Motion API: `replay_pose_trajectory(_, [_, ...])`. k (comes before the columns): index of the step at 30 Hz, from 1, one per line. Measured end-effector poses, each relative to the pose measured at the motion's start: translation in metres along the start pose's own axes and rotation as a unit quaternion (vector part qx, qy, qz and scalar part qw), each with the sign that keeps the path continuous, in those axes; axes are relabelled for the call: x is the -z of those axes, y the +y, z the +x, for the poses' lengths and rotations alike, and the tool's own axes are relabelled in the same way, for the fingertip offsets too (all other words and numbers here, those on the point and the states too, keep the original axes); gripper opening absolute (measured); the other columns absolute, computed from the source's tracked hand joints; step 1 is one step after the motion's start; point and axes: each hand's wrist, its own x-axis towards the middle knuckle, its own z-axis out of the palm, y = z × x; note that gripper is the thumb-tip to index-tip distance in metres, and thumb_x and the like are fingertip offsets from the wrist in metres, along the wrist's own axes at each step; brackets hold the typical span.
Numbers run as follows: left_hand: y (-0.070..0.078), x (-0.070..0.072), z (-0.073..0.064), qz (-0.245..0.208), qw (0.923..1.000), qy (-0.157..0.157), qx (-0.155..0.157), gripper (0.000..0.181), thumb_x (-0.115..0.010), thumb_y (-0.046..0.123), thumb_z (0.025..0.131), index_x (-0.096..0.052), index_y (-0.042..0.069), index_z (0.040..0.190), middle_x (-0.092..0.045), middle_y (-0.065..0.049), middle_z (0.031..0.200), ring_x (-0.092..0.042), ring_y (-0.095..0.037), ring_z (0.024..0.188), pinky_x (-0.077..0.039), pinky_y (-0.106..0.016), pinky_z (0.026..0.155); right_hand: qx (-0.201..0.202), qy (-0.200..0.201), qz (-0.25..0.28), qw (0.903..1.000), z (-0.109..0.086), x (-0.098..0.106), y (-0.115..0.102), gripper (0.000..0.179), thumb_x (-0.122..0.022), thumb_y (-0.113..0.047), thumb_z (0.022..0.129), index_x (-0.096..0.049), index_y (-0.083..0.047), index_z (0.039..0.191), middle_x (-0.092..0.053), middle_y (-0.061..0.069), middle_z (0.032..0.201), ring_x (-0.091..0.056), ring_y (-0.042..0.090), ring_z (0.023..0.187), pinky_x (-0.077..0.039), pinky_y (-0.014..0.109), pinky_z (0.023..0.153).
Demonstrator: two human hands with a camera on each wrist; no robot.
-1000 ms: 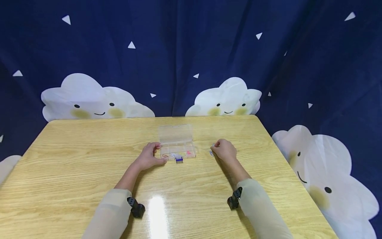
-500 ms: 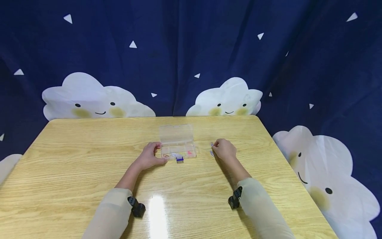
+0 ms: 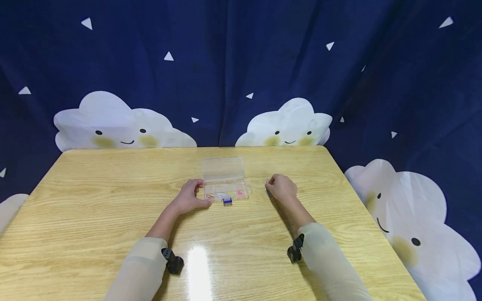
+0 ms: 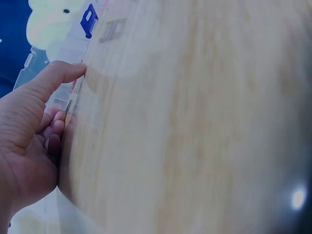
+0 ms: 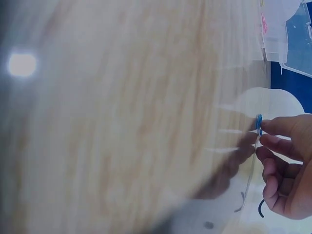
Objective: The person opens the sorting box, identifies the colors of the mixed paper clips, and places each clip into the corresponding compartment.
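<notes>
A clear plastic compartment box (image 3: 226,186) stands on the table with its lid (image 3: 224,168) raised at the back. Paper clips (image 3: 219,195) and a pink piece (image 3: 240,192) lie in its front compartments; a blue latch (image 3: 227,201) juts from the front edge. My left hand (image 3: 188,196) grips the box's left end, thumb at the front and fingers at the side. To the right of the box, my right hand (image 3: 282,187) is down at the tabletop, thumb and forefinger pinching a small blue paper clip (image 5: 259,122). Its other fingers are curled, and the hand partly hides the clips there.
The wooden table (image 3: 113,209) reaches back to a dark blue curtain (image 3: 211,62) printed with white clouds. A black wrist camera (image 3: 173,262) sits on the left sleeve, and another wrist camera (image 3: 295,250) on the right one.
My right hand has shifted slightly, and its fingers now cover more of the clips on the table. The left hand keeps its grip on the box.
</notes>
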Motion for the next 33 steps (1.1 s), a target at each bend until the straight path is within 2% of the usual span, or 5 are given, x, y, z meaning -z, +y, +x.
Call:
replay_pose_trajectory(7, [-0.0010, -0.0005, 0.0003, -0.003, 1.0000, 0.001, -0.002, 0.072, -0.079, 0.024, 0.072, -0.043, -0.002, 0.129, -0.046, -0.014, 0.116, -0.042, -0.025, 0.102, -0.038, -0.037, 0.090, 0.004, 0.001, 0.002, 1.0000, 0.0004, -0.0003, -0.0006, 0.018, -0.057, -0.029, 0.091, -0.066, -0.014, 0.085, -0.065, 0.000, 0.070, -0.054, 0.016, 0.057, -0.038, 0.030, 0.048])
replay_pose_trajectory(14, [-0.0015, 0.0005, 0.0000, -0.004, 1.0000, 0.001, -0.003, 0.074, -0.078, 0.024, 0.072, -0.042, -0.002, 0.130, -0.046, -0.015, 0.118, -0.042, -0.026, 0.102, -0.038, -0.038, 0.090, 0.014, 0.006, -0.009, 0.9998, 0.0030, -0.0015, -0.0011, 0.026, -0.056, -0.038, 0.092, -0.067, -0.014, 0.091, -0.066, 0.000, 0.074, -0.053, 0.015, 0.057, -0.039, 0.029, 0.049])
replay_pose_trajectory(22, [-0.0011, -0.0004, 0.0005, -0.006, 1.0000, 0.001, -0.003, 0.074, -0.079, 0.024, 0.072, -0.042, -0.003, 0.131, -0.046, -0.015, 0.119, -0.042, -0.026, 0.103, -0.038, -0.039, 0.091, 0.017, 0.002, -0.004, 0.9998, 0.0025, -0.0028, -0.0008, 0.020, -0.056, -0.028, 0.092, -0.068, -0.012, 0.091, -0.067, 0.001, 0.075, -0.053, 0.014, 0.055, -0.038, 0.026, 0.046])
replay_pose_trajectory(26, [-0.0017, -0.0009, 0.0008, -0.004, 1.0000, 0.003, -0.002, 0.071, -0.079, 0.023, 0.072, -0.043, -0.002, 0.128, -0.045, -0.015, 0.116, -0.042, -0.026, 0.102, -0.038, -0.038, 0.090, 0.006, 0.007, 0.026, 0.9996, 0.0013, -0.0002, -0.0006, 0.022, -0.055, -0.028, 0.092, -0.069, -0.012, 0.091, -0.068, 0.002, 0.077, -0.053, 0.014, 0.057, -0.037, 0.026, 0.046])
replay_pose_trajectory(33, [-0.0013, -0.0005, -0.0001, -0.005, 1.0000, 0.000, -0.003, 0.072, -0.078, 0.023, 0.073, -0.042, -0.003, 0.130, -0.045, -0.015, 0.118, -0.042, -0.027, 0.103, -0.038, -0.039, 0.091, -0.001, 0.003, 0.129, 0.9917, -0.0009, 0.0024, -0.0006, 0.028, -0.059, -0.036, 0.090, -0.070, -0.011, 0.095, -0.069, 0.004, 0.077, -0.052, 0.012, 0.053, -0.033, 0.024, 0.043])
